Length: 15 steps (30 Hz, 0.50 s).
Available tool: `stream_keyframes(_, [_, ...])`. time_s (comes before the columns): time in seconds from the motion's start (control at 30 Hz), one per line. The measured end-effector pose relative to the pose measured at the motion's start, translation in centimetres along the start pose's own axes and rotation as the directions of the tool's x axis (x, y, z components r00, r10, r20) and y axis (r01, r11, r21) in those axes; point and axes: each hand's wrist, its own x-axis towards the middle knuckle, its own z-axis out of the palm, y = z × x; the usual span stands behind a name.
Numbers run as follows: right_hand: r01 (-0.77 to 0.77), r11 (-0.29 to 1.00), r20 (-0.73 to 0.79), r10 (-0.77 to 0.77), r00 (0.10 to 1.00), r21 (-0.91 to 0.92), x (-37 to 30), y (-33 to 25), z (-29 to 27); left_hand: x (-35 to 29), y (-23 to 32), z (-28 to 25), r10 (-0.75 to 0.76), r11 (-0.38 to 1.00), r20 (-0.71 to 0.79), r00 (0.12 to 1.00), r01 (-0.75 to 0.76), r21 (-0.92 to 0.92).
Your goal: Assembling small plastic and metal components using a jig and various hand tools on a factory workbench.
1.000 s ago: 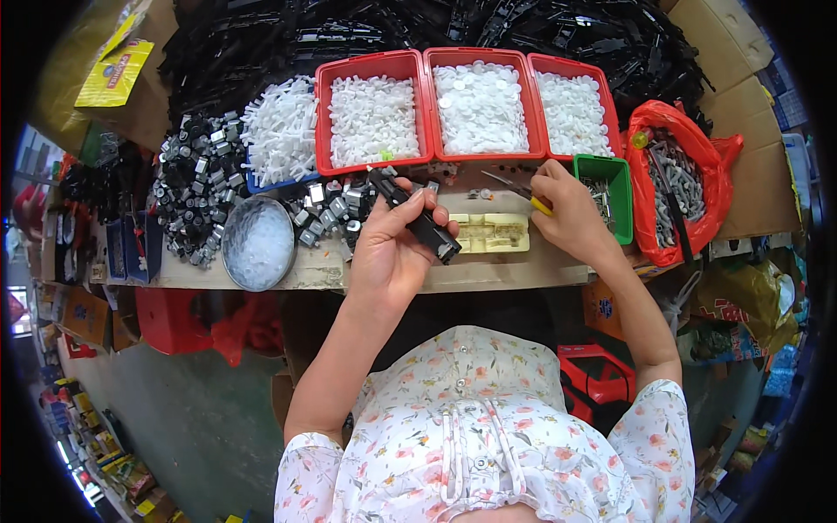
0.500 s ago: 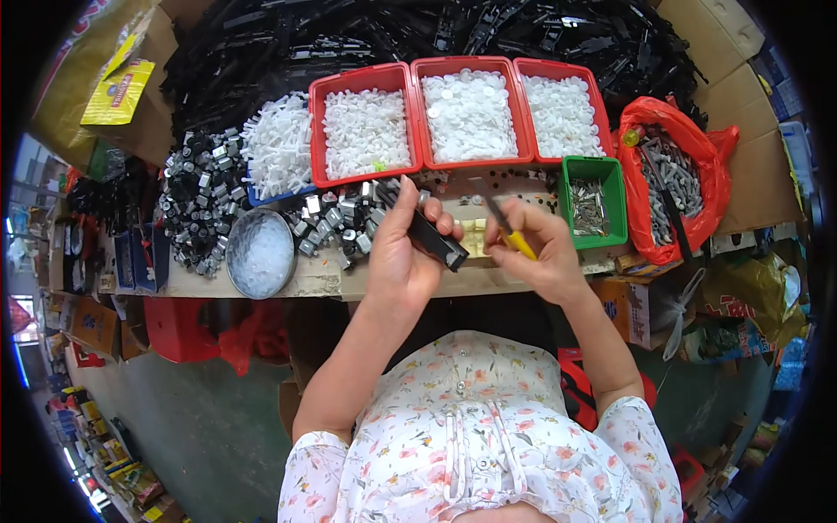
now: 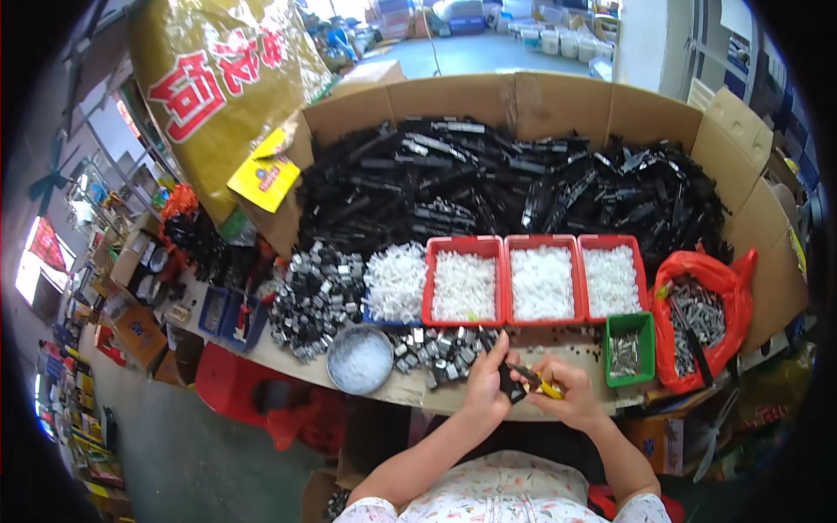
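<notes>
My left hand (image 3: 485, 385) is closed around a long black plastic part (image 3: 509, 385), held tilted above the bench's front edge. In my right hand (image 3: 571, 399) is a yellow-handled tool (image 3: 548, 390) with a narrow dark shaft. The shaft reaches to the black part, though fingers hide where they meet. Just left of my hands lies a cluster of small silver and black block-shaped pieces (image 3: 438, 352). Beyond them stand red bins of small white plastic pieces: a left bin (image 3: 503, 281), a middle bin (image 3: 579, 279) and a right bin (image 3: 646, 283).
A heap of black plastic parts (image 3: 514, 192) fills the back, walled by cardboard (image 3: 471, 98). To the right are a green bin (image 3: 629, 380) of small metal pieces and a red bag (image 3: 741, 301) of grey pieces. A round bowl (image 3: 390, 370) with white contents stands left.
The view has tilted up and swung left, showing more of the room behind the bench. My right hand has brought the tool's shaft over to the black plastic part.
</notes>
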Motion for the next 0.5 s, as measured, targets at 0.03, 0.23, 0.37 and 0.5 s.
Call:
stream_keyframes(0.03, [0.016, 0.999, 0.002, -0.016, 1.0, -0.036, 0.0, 0.0, -0.3, 0.0, 0.0, 0.3, 0.018, 1.0, 0.007, 1.0, -0.018, 0.011])
stream_keyframes(0.23, [0.043, 0.999, -0.057, -0.045, 0.997, -0.034, 0.0, 0.2, -0.5, 0.3, -0.5, 2.7, 0.104, 0.982, -0.046, 0.993, -0.095, 0.162])
stream_keyframes(0.37, [0.047, 0.999, -0.083, -0.047, 0.995, -0.001, -0.2, 0.6, -0.8, 0.2, -1.4, 3.3, 0.162, 0.977, -0.021, 0.987, -0.157, 0.144])
stream_keyframes(0.5, [0.058, 0.995, -0.12, -0.048, 0.992, 0.081, -0.6, 0.9, -1.3, 0.1, -1.9, 4.3, 0.175, 0.972, -0.021, 0.984, -0.169, 0.165])
